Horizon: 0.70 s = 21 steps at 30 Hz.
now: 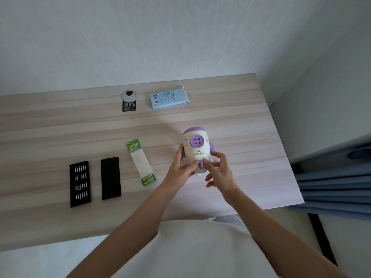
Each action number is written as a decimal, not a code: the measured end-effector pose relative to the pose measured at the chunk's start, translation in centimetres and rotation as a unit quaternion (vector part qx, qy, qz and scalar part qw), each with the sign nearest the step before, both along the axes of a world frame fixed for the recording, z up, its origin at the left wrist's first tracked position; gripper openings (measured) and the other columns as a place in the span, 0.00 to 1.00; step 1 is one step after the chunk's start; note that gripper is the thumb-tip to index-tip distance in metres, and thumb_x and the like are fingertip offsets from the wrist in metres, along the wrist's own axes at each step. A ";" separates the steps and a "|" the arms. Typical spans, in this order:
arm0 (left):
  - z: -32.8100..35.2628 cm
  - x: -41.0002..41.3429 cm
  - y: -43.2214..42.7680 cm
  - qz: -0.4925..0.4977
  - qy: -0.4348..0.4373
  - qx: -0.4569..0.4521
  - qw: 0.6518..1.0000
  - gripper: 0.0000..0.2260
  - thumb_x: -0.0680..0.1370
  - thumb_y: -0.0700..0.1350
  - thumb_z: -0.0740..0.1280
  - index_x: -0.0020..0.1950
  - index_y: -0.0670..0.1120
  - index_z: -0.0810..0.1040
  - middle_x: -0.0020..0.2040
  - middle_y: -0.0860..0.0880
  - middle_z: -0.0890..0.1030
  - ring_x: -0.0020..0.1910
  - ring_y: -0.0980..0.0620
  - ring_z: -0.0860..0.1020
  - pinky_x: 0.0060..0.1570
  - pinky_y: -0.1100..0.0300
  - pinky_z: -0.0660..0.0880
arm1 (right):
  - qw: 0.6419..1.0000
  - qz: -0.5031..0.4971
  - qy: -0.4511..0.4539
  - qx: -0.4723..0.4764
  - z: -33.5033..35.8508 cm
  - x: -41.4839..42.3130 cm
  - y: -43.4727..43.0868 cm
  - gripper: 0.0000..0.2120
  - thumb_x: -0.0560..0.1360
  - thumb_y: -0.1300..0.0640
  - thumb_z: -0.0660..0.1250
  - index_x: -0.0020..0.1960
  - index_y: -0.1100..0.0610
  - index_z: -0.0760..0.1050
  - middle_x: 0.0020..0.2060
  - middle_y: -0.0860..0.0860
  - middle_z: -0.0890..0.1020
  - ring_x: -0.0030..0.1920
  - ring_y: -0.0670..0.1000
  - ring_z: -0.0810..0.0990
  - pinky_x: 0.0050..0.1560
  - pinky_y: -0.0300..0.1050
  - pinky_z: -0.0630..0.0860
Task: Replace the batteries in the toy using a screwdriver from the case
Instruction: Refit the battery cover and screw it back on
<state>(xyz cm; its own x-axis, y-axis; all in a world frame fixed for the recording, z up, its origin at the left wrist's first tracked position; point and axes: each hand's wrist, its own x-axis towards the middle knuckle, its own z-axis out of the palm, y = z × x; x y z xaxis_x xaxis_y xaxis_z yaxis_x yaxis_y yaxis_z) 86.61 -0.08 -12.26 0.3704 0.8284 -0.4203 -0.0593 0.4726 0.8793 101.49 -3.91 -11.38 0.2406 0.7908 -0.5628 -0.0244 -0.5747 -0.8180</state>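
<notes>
Both bare forearms rise from the bottom edge and converge just right of frame centre. The left hand is cupped, fingers curled upward, thumb pointing right. The right hand faces it, its fingers bent, index fingertip touching the left thumb.

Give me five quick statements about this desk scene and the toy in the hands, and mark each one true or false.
1. Both hands hold the toy. True: left hand and right hand are both on it.
2. The battery pack lies to the right of the toy. False: it lies to its left.
3. The open bit case lies at the left, with its black lid beside it. True.
4. The blue box rests on the battery pack. False: it lies apart, near the far edge of the desk.
5. A hand holds a screwdriver. False: none is visible in either hand.
</notes>
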 end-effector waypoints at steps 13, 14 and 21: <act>-0.6 1.8 -0.8 0.099 -0.077 -0.063 0.990 0.23 0.79 0.33 0.67 0.67 0.55 0.73 0.57 0.42 0.81 0.58 0.44 0.81 0.58 0.48 0.80 | 0.998 -0.037 0.041 -0.039 -0.3 0.2 0.1 0.21 0.76 0.44 0.70 0.63 0.56 0.73 0.56 0.52 0.79 0.33 0.49 0.73 0.34 0.46 0.81; -0.6 1.9 -0.9 0.107 -0.079 -0.066 0.989 0.23 0.79 0.32 0.67 0.66 0.56 0.73 0.56 0.43 0.82 0.57 0.44 0.81 0.57 0.50 0.80 | 0.998 -0.035 0.040 -0.039 -0.3 0.2 0.2 0.21 0.76 0.44 0.70 0.63 0.56 0.73 0.55 0.52 0.79 0.33 0.49 0.73 0.35 0.46 0.81; -0.4 2.4 -0.9 0.126 -0.062 -0.072 0.987 0.26 0.76 0.36 0.71 0.68 0.58 0.70 0.61 0.45 0.81 0.62 0.43 0.80 0.58 0.46 0.79 | 0.998 -0.022 0.042 -0.046 -0.3 0.7 0.3 0.22 0.76 0.44 0.70 0.64 0.56 0.73 0.56 0.53 0.79 0.32 0.48 0.75 0.36 0.48 0.82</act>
<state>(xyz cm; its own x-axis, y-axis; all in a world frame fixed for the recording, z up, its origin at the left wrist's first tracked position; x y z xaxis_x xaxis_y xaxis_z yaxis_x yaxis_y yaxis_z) 89.04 -1.02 -12.61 0.2155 0.8358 -0.5050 -0.2949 0.5487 0.7823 102.24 -3.62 -11.64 0.2220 0.7244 -0.6527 -0.1178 -0.6446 -0.7554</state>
